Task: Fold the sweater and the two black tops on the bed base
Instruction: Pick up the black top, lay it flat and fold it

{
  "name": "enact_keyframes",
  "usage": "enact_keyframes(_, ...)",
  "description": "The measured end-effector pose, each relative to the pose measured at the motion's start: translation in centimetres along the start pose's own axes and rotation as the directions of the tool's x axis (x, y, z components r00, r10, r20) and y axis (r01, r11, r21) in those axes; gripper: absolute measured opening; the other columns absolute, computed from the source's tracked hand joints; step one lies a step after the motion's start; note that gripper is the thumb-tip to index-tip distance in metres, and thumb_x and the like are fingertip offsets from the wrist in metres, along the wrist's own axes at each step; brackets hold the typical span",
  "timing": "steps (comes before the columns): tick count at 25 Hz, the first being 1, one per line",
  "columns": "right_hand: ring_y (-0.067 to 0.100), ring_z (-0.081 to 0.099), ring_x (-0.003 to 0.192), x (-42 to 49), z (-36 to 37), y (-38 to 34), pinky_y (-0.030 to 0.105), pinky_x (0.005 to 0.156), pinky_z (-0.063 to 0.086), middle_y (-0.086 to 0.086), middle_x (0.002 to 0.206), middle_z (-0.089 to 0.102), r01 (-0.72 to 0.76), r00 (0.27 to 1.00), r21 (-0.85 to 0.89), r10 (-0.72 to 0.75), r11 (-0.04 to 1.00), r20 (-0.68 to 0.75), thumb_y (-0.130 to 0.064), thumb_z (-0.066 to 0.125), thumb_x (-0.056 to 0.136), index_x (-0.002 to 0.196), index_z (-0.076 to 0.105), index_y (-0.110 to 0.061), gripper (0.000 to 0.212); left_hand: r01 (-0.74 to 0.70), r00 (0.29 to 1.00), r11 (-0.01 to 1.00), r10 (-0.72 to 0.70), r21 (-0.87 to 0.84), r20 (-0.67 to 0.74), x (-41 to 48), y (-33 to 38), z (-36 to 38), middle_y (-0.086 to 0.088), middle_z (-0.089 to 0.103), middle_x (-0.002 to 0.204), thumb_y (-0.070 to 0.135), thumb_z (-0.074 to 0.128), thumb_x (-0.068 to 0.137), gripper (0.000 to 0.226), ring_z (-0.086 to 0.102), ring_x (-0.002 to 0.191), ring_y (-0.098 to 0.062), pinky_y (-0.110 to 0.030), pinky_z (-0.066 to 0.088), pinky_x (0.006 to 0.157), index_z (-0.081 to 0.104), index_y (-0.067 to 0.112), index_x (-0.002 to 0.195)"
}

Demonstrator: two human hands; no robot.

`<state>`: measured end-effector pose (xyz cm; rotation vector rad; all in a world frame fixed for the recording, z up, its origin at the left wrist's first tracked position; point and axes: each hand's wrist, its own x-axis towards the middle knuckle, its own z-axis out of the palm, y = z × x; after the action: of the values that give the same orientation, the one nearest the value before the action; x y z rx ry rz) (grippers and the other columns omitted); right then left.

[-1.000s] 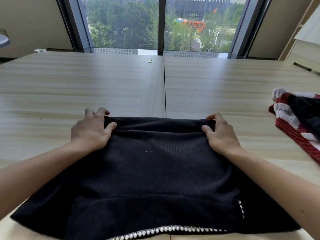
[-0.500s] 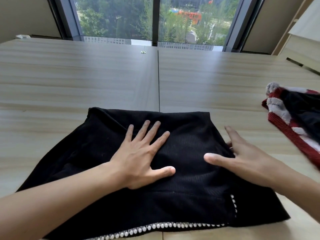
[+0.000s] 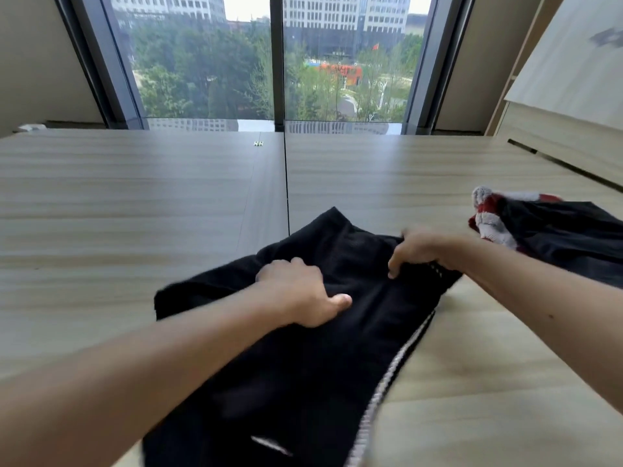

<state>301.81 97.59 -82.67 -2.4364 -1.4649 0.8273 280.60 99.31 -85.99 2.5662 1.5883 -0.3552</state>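
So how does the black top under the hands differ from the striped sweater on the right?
Colour: the black top is plain black with a pale trim along one edge; the sweater is red and white striped.
Handling: the left hand and right hand both grip the black top; no hand touches the sweater, which has a dark garment lying on it.
Both rest on the wooden bed base.

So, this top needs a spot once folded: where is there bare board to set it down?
Bare bed base lies left of the black top, and across the far stretch between it and the window. Crowded: the right, where the sweater and second black top lie by the right hand.
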Motion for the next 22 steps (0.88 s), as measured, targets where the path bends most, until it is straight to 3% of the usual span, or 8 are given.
enact_keyframes(3, 0.031, 0.067, 0.085, 2.0, -1.8, -2.1, 0.028, 0.062, 0.051, 0.013, 0.097, 0.070, 0.188, 0.958, -0.270, -0.237, 0.944, -0.159, -0.008, 0.076, 0.065, 0.095, 0.069, -0.010, 0.031, -0.083, 0.978, 0.993, 0.066, -0.079, -0.199, 2.7, -1.8, -4.1, -0.006, 0.060, 0.126, 0.049, 0.065, 0.084, 0.047, 0.056, 0.114, -0.029, -0.038, 0.046, 0.083, 0.059, 0.022, 0.122)
enact_keyframes(6, 0.028, 0.060, 0.100, 3.2, -2.3, -3.6, 0.039, 0.085, 0.051, 0.003, 0.102, 0.063, 0.371, 0.840, -0.498, -0.511, 0.784, -0.179, -0.004, 0.058, 0.073, 0.103, 0.065, -0.020, 0.034, -0.208, 0.912, 0.977, 0.212, 0.051, -0.350, 7.6, -3.7, -6.5, -0.010, 0.029, 0.160, 0.043, 0.083, 0.073, 0.104, 0.025, 0.148, -0.030, -0.047, 0.037, 0.113, 0.025, 0.022, 0.156)
enact_keyframes(9, 0.029, 0.060, 0.091, 3.3, -2.2, -3.7, 0.037, 0.079, 0.038, -0.001, 0.087, 0.057, 0.478, 0.689, -0.596, -0.697, 0.645, -0.201, -0.001, 0.055, 0.074, 0.094, 0.052, -0.022, 0.029, -0.277, 0.955, 0.961, 0.275, -0.007, -0.114, 11.1, -5.0, -7.5, -0.001, 0.013, 0.169, 0.051, 0.091, 0.060, 0.141, 0.013, 0.157, -0.025, -0.046, 0.019, 0.126, -0.003, 0.024, 0.162)
enact_keyframes(13, 0.035, 0.060, 0.076, 2.3, -1.7, -0.9, 0.033, 0.073, 0.027, -0.003, 0.075, 0.052, 0.476, 0.571, -0.637, -0.764, 0.606, -0.300, -0.001, 0.052, 0.075, 0.088, 0.045, -0.018, 0.022, -0.245, 0.969, 0.967, 0.242, -0.073, -0.053, 11.4, -5.7, -7.9, 0.000, 0.071, 0.107, 0.054, 0.092, 0.057, 0.072, 0.067, 0.109, -0.027, -0.036, 0.054, 0.092, 0.069, 0.017, 0.114)
enact_keyframes(15, 0.037, 0.061, 0.074, 1.6, -1.8, 0.4, 0.035, 0.072, 0.029, 0.002, 0.080, 0.060, 0.465, 0.534, -0.627, -0.763, 0.625, -0.364, -0.005, 0.054, 0.076, 0.091, 0.047, -0.015, 0.020, -0.247, 0.932, 0.968, 0.247, 0.033, -0.265, 9.6, -5.3, -9.0, 0.000, 0.063, 0.078, 0.053, 0.090, 0.062, 0.051, 0.067, 0.087, -0.031, -0.038, 0.056, 0.076, 0.071, 0.015, 0.090)
enact_keyframes(18, 0.034, 0.058, 0.074, -1.6, -3.2, 1.8, 0.036, 0.074, 0.035, 0.005, 0.088, 0.061, 0.503, 0.454, -0.567, -0.758, 0.652, -0.470, -0.018, 0.064, 0.077, 0.095, 0.050, -0.016, 0.023, -0.345, 0.716, 0.914, 0.403, 0.212, -0.570, 3.7, -4.3, -10.6, -0.002, 0.065, 0.079, 0.044, 0.082, 0.070, 0.033, 0.067, 0.085, -0.035, -0.038, 0.052, 0.069, 0.070, 0.020, 0.090)
enact_keyframes(20, 0.030, 0.056, 0.073, -5.4, -3.3, 3.4, 0.036, 0.076, 0.036, 0.002, 0.088, 0.058, 0.573, 0.447, -0.565, -0.804, 0.594, -0.392, -0.024, 0.068, 0.076, 0.095, 0.052, -0.019, 0.026, -0.452, 0.669, 0.841, 0.539, 0.296, -0.512, -1.3, -4.1, -9.9, 0.006, 0.069, 0.090, 0.049, 0.073, 0.071, 0.035, 0.066, 0.091, -0.028, -0.036, 0.049, 0.069, 0.062, 0.027, 0.096)
enact_keyframes(22, 0.024, 0.056, 0.080, -9.9, -1.6, 4.5, 0.039, 0.077, 0.042, -0.009, 0.092, 0.054, 0.585, 0.571, -0.611, -0.806, 0.534, -0.158, -0.037, 0.070, 0.069, 0.096, 0.049, -0.029, 0.035, -0.500, 0.788, 0.799, 0.580, 0.335, -0.207, -5.4, -4.2, -8.2, 0.012, 0.064, 0.098, 0.064, 0.067, 0.066, 0.048, 0.064, 0.097, -0.019, -0.036, 0.052, 0.077, 0.053, 0.036, 0.103)
